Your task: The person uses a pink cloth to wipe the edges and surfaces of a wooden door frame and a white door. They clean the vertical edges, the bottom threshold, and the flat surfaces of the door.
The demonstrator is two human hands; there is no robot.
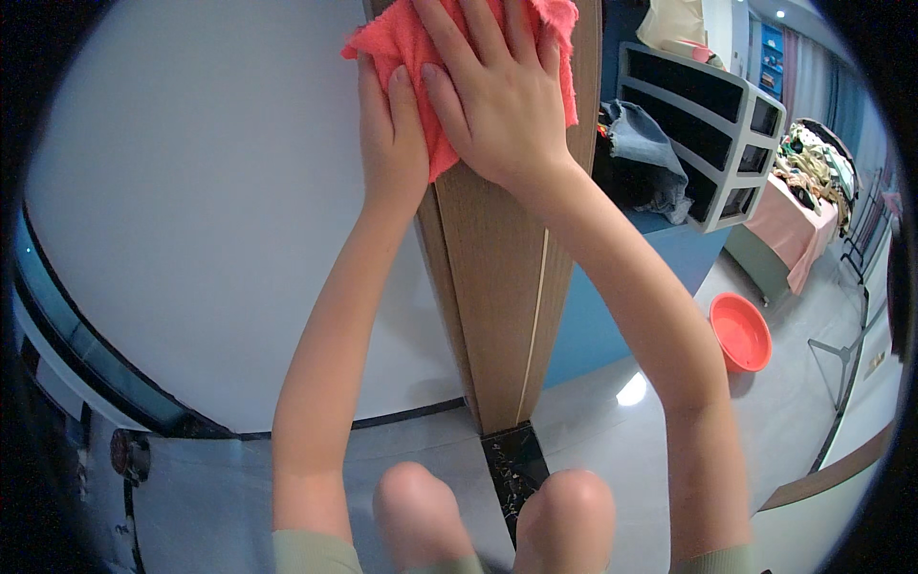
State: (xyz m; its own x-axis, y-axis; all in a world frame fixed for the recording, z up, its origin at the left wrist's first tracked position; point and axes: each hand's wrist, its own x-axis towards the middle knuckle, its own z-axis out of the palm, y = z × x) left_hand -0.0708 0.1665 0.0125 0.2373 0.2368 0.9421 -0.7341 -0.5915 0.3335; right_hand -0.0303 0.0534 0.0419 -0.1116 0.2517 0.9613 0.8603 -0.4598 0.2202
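Observation:
A coral-red cleaning cloth [445,100] lies against the upper part of a brown wood-grain door frame [495,287]. My right hand [509,107] presses flat on the cloth with its fingers spread, pinning it to the frame's face. To its left, my left hand [394,136] holds the cloth's left side at the frame's edge, beside the white wall [215,215]. Some of its fingers are partly covered by the cloth, and the thumbs of both hands are close together. The cloth's upper edge runs out of view.
A black stone threshold [513,466] crosses the floor at the frame's foot, between my bent knees. On the right are a grey-white drawer unit [706,129], blue denim [645,154], a red plastic basin [741,331], a clothes pile [814,168] and a grey stand [843,355].

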